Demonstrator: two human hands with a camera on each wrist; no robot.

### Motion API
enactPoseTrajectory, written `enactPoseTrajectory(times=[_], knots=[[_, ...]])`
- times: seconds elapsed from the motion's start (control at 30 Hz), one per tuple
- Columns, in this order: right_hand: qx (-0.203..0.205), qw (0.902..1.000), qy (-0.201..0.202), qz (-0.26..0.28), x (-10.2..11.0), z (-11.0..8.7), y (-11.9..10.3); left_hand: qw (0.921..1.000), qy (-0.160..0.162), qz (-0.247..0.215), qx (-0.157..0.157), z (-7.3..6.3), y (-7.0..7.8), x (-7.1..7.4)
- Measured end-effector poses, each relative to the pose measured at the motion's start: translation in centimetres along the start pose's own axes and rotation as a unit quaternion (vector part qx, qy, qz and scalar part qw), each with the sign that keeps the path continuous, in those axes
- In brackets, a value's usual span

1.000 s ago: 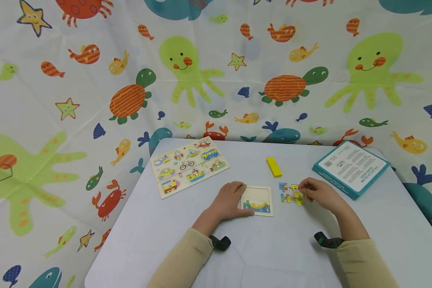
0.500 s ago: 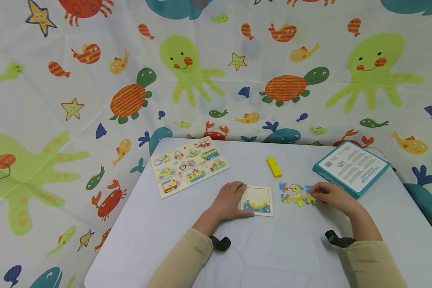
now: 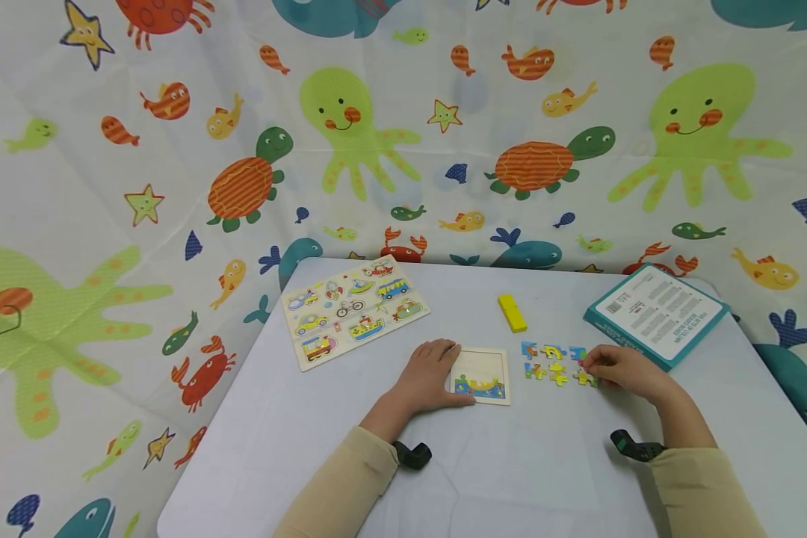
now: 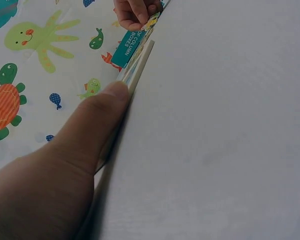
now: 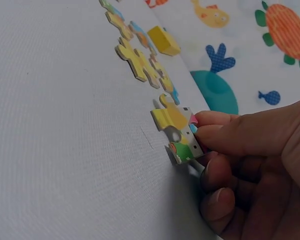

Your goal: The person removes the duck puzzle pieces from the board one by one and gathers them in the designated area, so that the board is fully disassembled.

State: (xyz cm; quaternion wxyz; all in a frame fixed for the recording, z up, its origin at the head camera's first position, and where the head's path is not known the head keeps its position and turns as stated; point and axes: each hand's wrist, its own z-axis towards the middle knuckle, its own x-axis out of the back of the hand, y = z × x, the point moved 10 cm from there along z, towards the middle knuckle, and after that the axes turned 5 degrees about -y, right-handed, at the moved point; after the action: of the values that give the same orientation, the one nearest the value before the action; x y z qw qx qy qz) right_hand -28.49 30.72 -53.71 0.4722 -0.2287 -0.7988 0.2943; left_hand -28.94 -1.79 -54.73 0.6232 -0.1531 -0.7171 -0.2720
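Note:
My left hand [image 3: 430, 376] holds a small square wooden puzzle tray [image 3: 482, 359] at its left side, the thumb [image 4: 97, 115] along the near edge and the fingers by the far left corner. Blue and yellow pieces fill the tray's lower part; bare wood shows above. My right hand [image 3: 622, 368] pinches a puzzle piece [image 5: 182, 150] between thumb and fingers, at the right end of two rows of loose pieces [image 3: 557, 373]. In the right wrist view that piece, with green and white on it, lies against a yellow piece [image 5: 169, 117]. The right fingertips partly cover it.
A wooden vehicle puzzle board [image 3: 350, 310] lies at the back left. A yellow block [image 3: 512, 312] is behind the loose pieces. A teal box [image 3: 657, 314] lies at the back right. A sea-animal cloth [image 3: 444, 194] hangs behind the white table [image 3: 498, 471].
My right hand has moved right from the middle of the loose pieces to their right end, uncovering pieces in both rows. The left hand and the tray have stayed put.

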Motion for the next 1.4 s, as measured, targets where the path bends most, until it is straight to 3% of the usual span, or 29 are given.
enactPoseTrajectory(times=[0.7, 0.93, 1.4], knots=[[-0.010, 0.9992, 0.025, -0.031, 0.2, 0.1, -0.7, 0.9999, 0.012, 0.003, -0.002, 0.3, -0.2, -0.2], [0.017, 0.9987, 0.032, -0.037, -0.5, 1.0, -4.0, 0.9999, 0.013, 0.004, -0.003, 0.3, -0.2, -0.2], [0.048, 0.9987, -0.001, -0.017, -5.4, 3.2, -9.8, 1.0000, 0.009, -0.001, 0.001, 0.2, -0.2, -0.3]])
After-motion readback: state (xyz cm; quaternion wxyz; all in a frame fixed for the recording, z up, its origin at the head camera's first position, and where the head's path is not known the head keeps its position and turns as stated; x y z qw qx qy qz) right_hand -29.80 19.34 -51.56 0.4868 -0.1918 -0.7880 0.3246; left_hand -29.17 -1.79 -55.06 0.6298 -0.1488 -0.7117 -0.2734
